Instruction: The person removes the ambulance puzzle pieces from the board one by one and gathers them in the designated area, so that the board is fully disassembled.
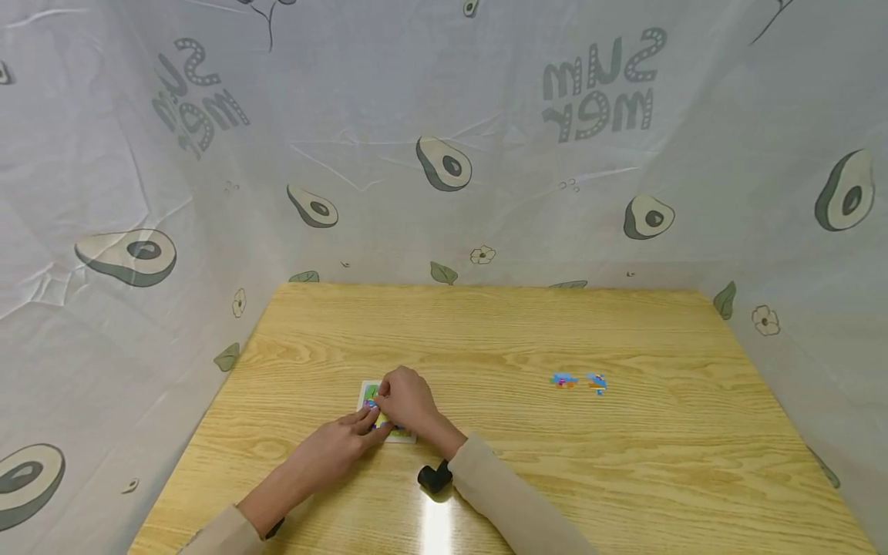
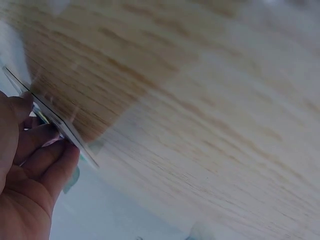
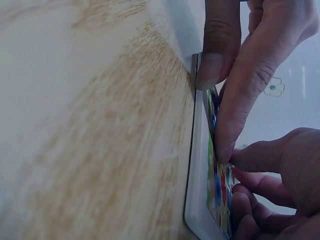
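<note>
A small puzzle board [image 1: 401, 438] with a white rim and a colourful picture lies on the table, left of the middle. My left hand [image 1: 336, 451] reaches onto it from the near left. In the right wrist view the left thumb [image 3: 211, 70] rests on the rim, and the nearly straight index finger touches the picture. Curled over the board's far side, my right hand [image 1: 409, 399] pinches what looks like a puzzle piece, mostly hidden by the fingertips. The right thumb meets the left index fingertip there. Two loose puzzle-piece clusters, one [image 1: 563, 381] beside the other [image 1: 597, 383], lie farther right.
The wooden table [image 1: 624, 470] has white cloth [image 1: 527, 200] printed with avocados around its back and sides. A black wrist camera [image 1: 435, 478] sits under the right wrist, just nearer than the board.
</note>
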`<state>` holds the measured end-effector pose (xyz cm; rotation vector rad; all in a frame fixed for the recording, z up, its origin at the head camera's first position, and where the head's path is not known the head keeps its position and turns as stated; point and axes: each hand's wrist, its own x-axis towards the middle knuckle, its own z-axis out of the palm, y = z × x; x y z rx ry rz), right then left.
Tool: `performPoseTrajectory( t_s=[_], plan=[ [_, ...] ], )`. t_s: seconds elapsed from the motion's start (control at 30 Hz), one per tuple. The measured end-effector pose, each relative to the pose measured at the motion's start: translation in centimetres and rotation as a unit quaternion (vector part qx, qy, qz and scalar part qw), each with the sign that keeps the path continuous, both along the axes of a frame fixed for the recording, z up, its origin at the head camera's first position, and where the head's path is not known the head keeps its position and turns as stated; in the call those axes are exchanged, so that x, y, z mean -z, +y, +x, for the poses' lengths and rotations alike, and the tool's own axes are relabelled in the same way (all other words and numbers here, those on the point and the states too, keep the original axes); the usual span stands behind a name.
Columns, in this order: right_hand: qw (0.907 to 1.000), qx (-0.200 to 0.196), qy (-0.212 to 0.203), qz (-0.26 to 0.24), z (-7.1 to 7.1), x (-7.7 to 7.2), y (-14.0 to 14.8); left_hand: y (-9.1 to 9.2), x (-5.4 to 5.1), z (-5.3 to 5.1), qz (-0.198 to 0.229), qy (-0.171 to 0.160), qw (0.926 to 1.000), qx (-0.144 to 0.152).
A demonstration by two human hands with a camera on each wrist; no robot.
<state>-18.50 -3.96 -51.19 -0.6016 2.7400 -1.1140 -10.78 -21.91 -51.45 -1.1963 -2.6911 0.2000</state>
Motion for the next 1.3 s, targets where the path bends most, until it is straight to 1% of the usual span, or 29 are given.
performPoseTrajectory(
  t_s=[0.17,0.33,0.6,0.7,0.83,1.03,1.2,1.3],
  plan=[
    [0.9999,0.003,0.003,-0.014,-0.2,-0.1,0.1,0.0,-0.1,-0.1,-0.002,-0.003,1.0000,0.000],
    [0.9994,0.008,0.013,-0.031,-0.2,0.0,0.0,0.0,-0.1,-0.3,-0.006,0.005,1.0000,0.002],
    [0.9980,0.021,-0.003,-0.059,-0.1,0.1,-0.2,0.1,0.0,-0.4,-0.010,0.024,0.9996,0.008],
    [0.9959,0.022,-0.009,-0.088,-0.1,0.0,0.1,0.1,0.0,-0.4,-0.010,0.022,0.9997,0.008],
    [0.9923,0.019,-0.006,-0.123,-0.3,-0.2,0.8,0.2,-0.1,-0.4,-0.006,0.008,0.9999,0.003],
    [0.9907,0.015,-0.008,-0.135,-0.8,-0.9,1.9,0.3,-0.2,-0.1,-0.005,-0.011,0.9999,-0.010],
    [0.9873,0.004,-0.013,-0.159,-1.0,-1.5,3.2,0.3,-0.2,-0.1,-0.007,-0.014,0.9998,-0.009],
    [0.9852,0.003,-0.009,-0.171,-1.3,-1.7,4.1,0.3,-0.1,-0.1,-0.008,-0.010,0.9999,-0.010]
  ],
)
